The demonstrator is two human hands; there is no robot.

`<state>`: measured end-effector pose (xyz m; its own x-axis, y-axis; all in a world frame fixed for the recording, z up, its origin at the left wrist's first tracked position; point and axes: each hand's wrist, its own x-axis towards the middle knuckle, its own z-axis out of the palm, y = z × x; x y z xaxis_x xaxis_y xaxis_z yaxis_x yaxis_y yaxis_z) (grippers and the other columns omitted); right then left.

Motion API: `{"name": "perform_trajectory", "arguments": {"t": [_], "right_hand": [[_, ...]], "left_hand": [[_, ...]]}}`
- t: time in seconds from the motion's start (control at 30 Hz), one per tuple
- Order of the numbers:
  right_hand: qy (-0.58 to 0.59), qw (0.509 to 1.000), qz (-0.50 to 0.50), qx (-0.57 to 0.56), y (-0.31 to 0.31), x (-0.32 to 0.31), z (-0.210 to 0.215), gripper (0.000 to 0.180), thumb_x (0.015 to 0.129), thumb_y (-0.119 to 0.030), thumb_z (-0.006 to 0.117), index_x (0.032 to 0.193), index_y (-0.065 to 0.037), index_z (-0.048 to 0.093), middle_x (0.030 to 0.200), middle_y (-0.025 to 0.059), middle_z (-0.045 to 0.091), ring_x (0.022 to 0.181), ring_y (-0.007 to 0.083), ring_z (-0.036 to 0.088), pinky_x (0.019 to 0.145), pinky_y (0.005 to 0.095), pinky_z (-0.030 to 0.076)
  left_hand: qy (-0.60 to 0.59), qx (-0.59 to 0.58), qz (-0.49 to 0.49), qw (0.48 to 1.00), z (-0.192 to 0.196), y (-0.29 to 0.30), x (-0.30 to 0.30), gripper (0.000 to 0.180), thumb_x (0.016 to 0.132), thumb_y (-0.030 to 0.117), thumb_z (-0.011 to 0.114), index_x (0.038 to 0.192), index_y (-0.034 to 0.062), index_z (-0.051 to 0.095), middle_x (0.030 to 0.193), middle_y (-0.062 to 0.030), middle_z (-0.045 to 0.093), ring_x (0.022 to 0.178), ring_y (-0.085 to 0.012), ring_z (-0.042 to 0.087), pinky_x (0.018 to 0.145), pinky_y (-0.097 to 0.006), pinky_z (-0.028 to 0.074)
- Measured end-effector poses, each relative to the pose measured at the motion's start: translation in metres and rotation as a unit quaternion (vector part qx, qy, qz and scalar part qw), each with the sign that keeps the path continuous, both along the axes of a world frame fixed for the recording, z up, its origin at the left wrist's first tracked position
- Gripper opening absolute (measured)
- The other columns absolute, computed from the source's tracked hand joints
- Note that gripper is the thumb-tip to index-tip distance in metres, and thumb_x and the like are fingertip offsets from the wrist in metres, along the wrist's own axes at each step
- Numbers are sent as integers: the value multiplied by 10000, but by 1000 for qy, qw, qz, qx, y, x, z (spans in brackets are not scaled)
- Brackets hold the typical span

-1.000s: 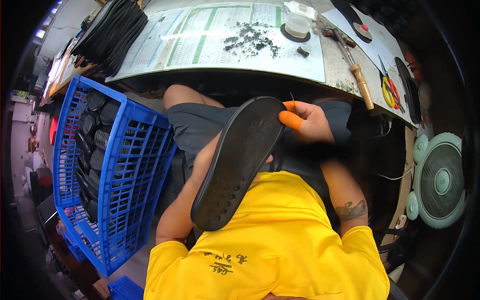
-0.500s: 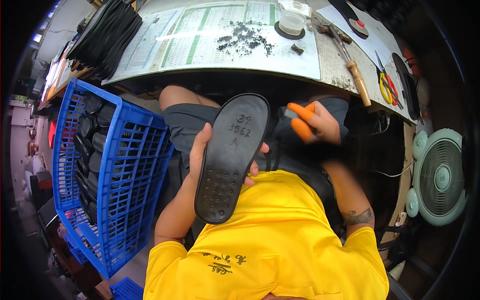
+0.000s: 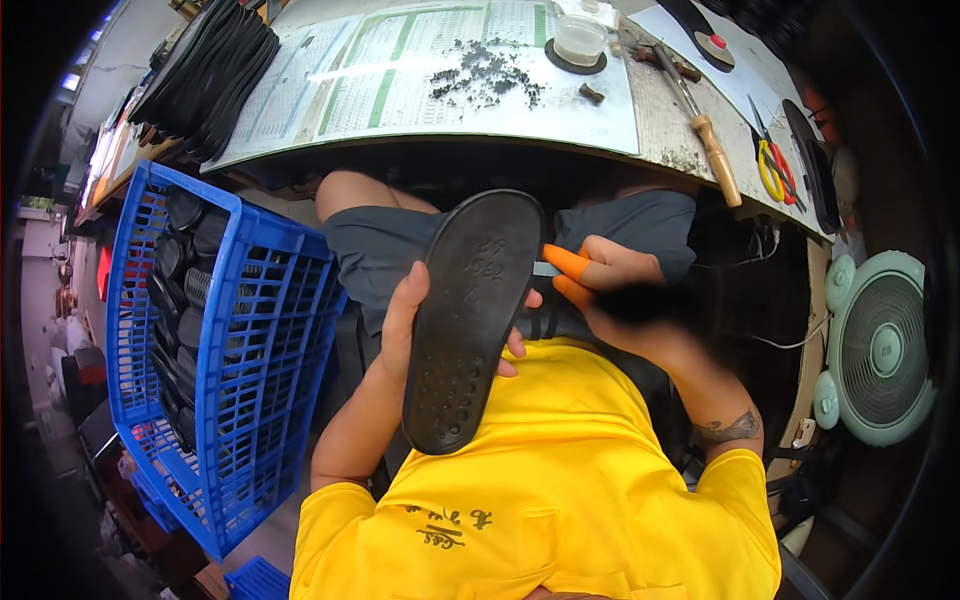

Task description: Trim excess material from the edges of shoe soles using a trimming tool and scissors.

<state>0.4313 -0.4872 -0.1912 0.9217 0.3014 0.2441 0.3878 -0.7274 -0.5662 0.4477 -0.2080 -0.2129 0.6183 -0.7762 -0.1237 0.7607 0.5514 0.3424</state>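
A black shoe sole (image 3: pixel 470 310) stands nearly upright over my lap, its marked face with small round dimples at the heel turned toward me. My left hand (image 3: pixel 402 315) grips it, thumb on the left edge and fingertips showing past the right edge. Orange finger covers sit on the fingers of my right hand (image 3: pixel 600 275), which pinches a small grey blade (image 3: pixel 545 269). That blade meets the sole's right edge; its far end is hidden or too small to make out.
On my left stands a blue plastic crate (image 3: pixel 220 350) of black soles. The table (image 3: pixel 400 110) ahead carries a stack of black soles (image 3: pixel 205 80), black scraps (image 3: pixel 487 75), a round clear container (image 3: pixel 580 42), a wooden-handled tool (image 3: pixel 715 160) and scissors (image 3: pixel 772 170). A green fan (image 3: pixel 885 348) is at right.
My right hand has moved left and slightly down, bringing the blade to the sole's right edge. The sole has shifted a little to the right and turned slightly in my left hand.
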Motion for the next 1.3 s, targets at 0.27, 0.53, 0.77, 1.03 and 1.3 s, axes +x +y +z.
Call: {"name": "perform_trajectory", "arguments": {"t": [0.27, 0.53, 0.77, 1.03, 1.3], "right_hand": [[-30, 1000, -8, 5, -6, 12, -2, 284, 963, -124, 824, 1244, -82, 834, 790, 87, 527, 655, 282, 607, 575, 393, 480], [-40, 999, 27, -1, -23, 23, 4, 295, 952, -137, 833, 1246, -107, 840, 812, 81, 563, 678, 287, 629, 581, 400, 483], [-78, 985, 118, -103, -43, 34, 25, 312, 949, -167, 826, 1260, -130, 829, 825, 76, 589, 694, 285, 660, 594, 421, 510], [-128, 989, -29, -65, -73, 50, 41, 298, 989, -153, 810, 1282, -101, 798, 904, 110, 693, 819, 341, 707, 718, 425, 579], [-127, 913, -377, -92, -199, 97, 32, 280, 1004, -165, 798, 1261, -58, 823, 1050, 194, 792, 917, 348, 763, 833, 403, 586]], "left_hand": [[-46, -9, -21, 999, -7, 3, 2, 992, 1103, 764, 417, 1727, 2, 306, 1509, -346, 572, 1065, -385, 771, 845, -479, 708], [-22, -10, -53, 998, 1, 10, 0, 1005, 1096, 774, 417, 1732, 6, 298, 1470, -352, 591, 996, -348, 778, 787, -443, 708], [-4, 62, -104, 993, 6, 15, 5, 960, 1097, 744, 451, 1657, -36, 426, 1351, -345, 668, 862, -293, 766, 723, -388, 688], [150, 5, -84, 985, 8, 19, -1, 1110, 1029, 844, 453, 1691, -43, 361, 1388, -390, 613, 907, -402, 767, 773, -463, 693], [76, -88, -95, 989, -13, 2, 4, 1128, 1051, 858, 382, 1720, -44, 280, 1412, -447, 554, 977, -489, 769, 799, -535, 692]]}}
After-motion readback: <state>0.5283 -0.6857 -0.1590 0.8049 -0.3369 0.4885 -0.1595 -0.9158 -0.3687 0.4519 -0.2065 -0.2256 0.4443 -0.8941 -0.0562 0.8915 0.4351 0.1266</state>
